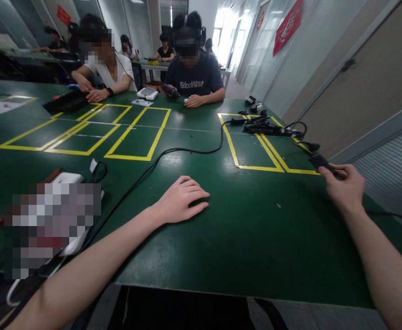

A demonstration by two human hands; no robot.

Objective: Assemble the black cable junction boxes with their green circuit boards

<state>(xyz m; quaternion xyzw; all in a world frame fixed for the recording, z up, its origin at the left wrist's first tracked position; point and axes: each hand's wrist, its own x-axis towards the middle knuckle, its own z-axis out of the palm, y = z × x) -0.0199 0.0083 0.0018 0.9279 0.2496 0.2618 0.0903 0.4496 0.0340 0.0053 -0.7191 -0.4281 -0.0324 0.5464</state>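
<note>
Your right hand (348, 185) grips a flat, black rectangular block (320, 162) between thumb and fingers, a narrow pinch at the right side of the glossy green table (238, 238). The block is beside the corner of a yellow tape outline (300, 172), and a tangle of thin black cables (266, 126) lies just beyond it. Your left hand (183, 200) holds nothing — it rests palm down on the green surface, fingers loosely spread. A long, thin black cable (173, 150) curves past it, from the tangle towards your left forearm. Across from you, a person in a dark printed T-shirt (196, 75) has a black-and-red handheld tool (171, 90) by one hand.
</note>
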